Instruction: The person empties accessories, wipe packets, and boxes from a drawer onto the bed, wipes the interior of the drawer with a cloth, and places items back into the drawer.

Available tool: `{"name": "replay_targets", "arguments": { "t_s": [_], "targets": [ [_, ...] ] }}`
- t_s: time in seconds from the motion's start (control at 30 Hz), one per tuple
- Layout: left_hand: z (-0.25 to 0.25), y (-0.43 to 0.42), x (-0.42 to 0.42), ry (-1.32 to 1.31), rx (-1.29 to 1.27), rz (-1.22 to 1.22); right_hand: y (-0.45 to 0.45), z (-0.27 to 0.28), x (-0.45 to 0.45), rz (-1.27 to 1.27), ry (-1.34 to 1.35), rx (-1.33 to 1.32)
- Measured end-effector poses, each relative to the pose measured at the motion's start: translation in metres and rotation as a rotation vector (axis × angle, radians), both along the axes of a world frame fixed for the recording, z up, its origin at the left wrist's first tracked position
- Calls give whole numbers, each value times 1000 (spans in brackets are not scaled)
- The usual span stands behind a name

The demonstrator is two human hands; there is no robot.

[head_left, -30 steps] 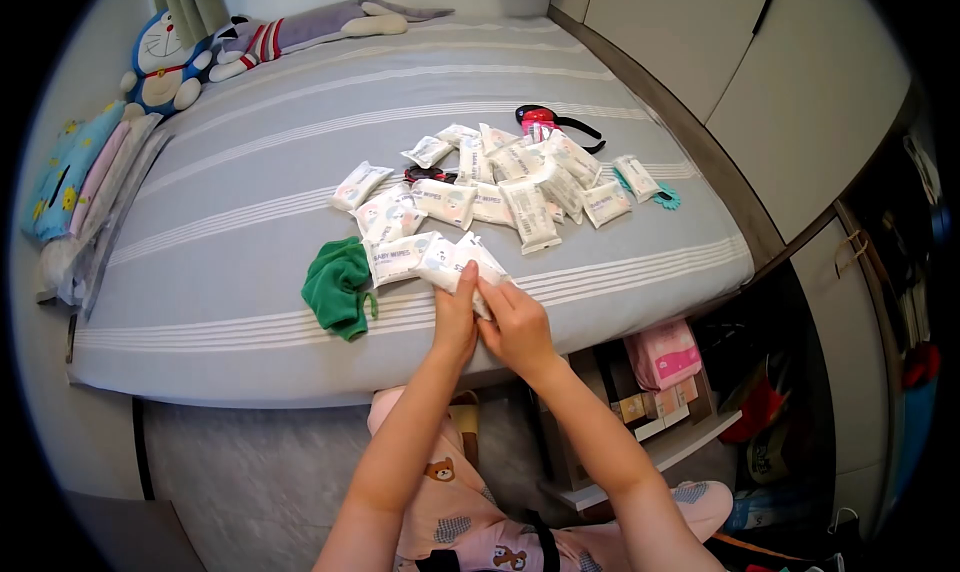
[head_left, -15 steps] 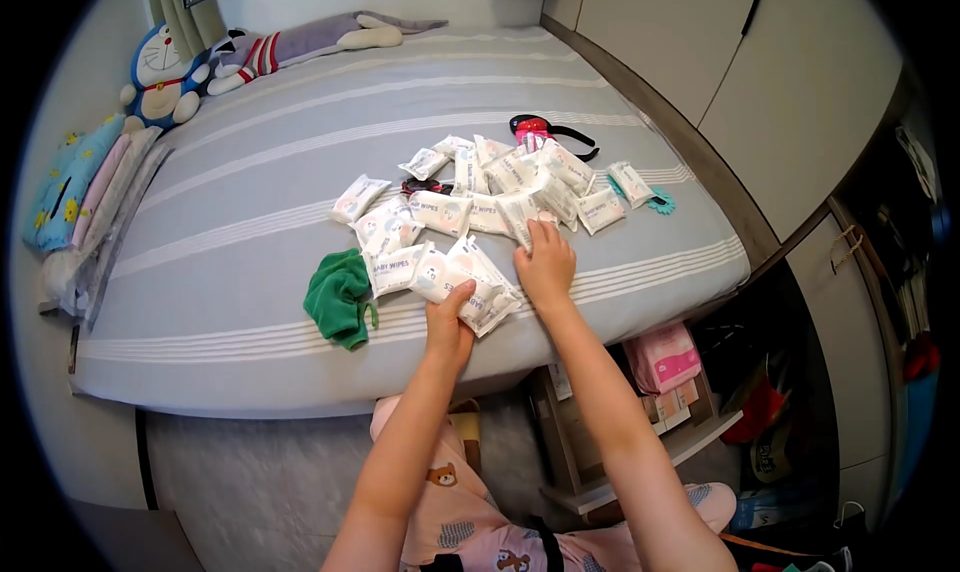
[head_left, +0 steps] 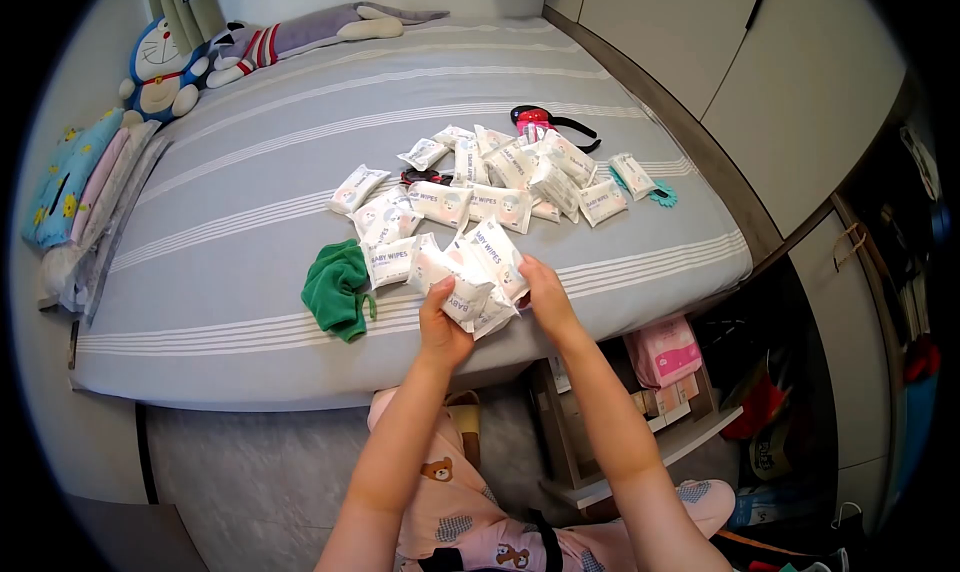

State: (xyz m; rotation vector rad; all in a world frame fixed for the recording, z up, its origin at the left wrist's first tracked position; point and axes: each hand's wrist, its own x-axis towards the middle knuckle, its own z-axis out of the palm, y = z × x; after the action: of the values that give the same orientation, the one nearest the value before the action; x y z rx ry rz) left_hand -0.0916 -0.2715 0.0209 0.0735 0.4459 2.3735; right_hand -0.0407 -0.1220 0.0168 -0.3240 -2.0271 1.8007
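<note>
Several small white packs of baby wipes [head_left: 455,287] are gripped together in my left hand [head_left: 443,324], its thumb pressed over the front pack. My right hand [head_left: 548,297] pinches the right edge of another baby wipes pack [head_left: 496,255], which leans against that bundle. Just beyond both hands, a loose heap of the same packs [head_left: 510,167] lies on the bed [head_left: 240,282]. One wipes pack [head_left: 392,262] rests close to the left of the bundle. Beside it is a crumpled green cloth item [head_left: 337,287] with a small loop.
A black strap with a red piece [head_left: 570,125] lies behind the heap, and a teal scalloped item [head_left: 662,194] is to its right. Below the bed's edge, an open drawer [head_left: 590,492] holds a pink package [head_left: 665,354]. Plush toys [head_left: 160,77] sit at the far left.
My right hand has come back from the heap with a wipes pack and brought it against the bundle in my left hand. The left hand's bundle has tilted slightly.
</note>
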Motion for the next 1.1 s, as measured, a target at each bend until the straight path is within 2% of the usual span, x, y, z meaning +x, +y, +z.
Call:
{"name": "replay_targets", "arguments": {
  "t_s": [0.07,0.13,0.23,0.33,0.43,0.47,0.57,0.6,0.7,0.73,0.83,0.87,0.97,1.07,1.1],
  "targets": [
    [1,-3,0,26,-38,4,-1,-4,1,-72,-33,270],
    [1,-10,3,47,-74,27,-28,36,12,-188,-61,537],
    [3,-31,8,47,-36,119,-34,28,2,-346,179,627],
    [4,-48,2,34,-17,212,-45,19,-6,0,99,454],
    [-4,-62,-4,29,-26,259,-61,18,-16,177,5,216],
    [-6,-68,-3,36,-18,276,-59,12,-25,184,4,168],
    [-14,-82,-5,20,7,364,-54,-2,-66,-86,150,294],
    [-11,-84,-4,0,10,401,-51,-12,-86,-87,256,350],
    [-8,-85,-7,-22,31,445,-58,-13,-107,-42,149,565],
    [-8,-85,-9,-22,40,449,-56,-2,-106,11,-36,517],
    [-6,-82,-8,-28,3,458,-46,6,-100,258,-233,206],
    [-8,-81,-10,-11,-16,436,-41,9,-91,379,-236,184],
    [-9,-79,-11,30,-71,370,-46,9,-73,378,-259,15],
    [-3,-78,-9,78,-131,337,-36,-11,-70,365,-162,244],
    [-4,-76,-9,97,-159,334,-40,-7,-66,336,-165,223]
  ]
}}
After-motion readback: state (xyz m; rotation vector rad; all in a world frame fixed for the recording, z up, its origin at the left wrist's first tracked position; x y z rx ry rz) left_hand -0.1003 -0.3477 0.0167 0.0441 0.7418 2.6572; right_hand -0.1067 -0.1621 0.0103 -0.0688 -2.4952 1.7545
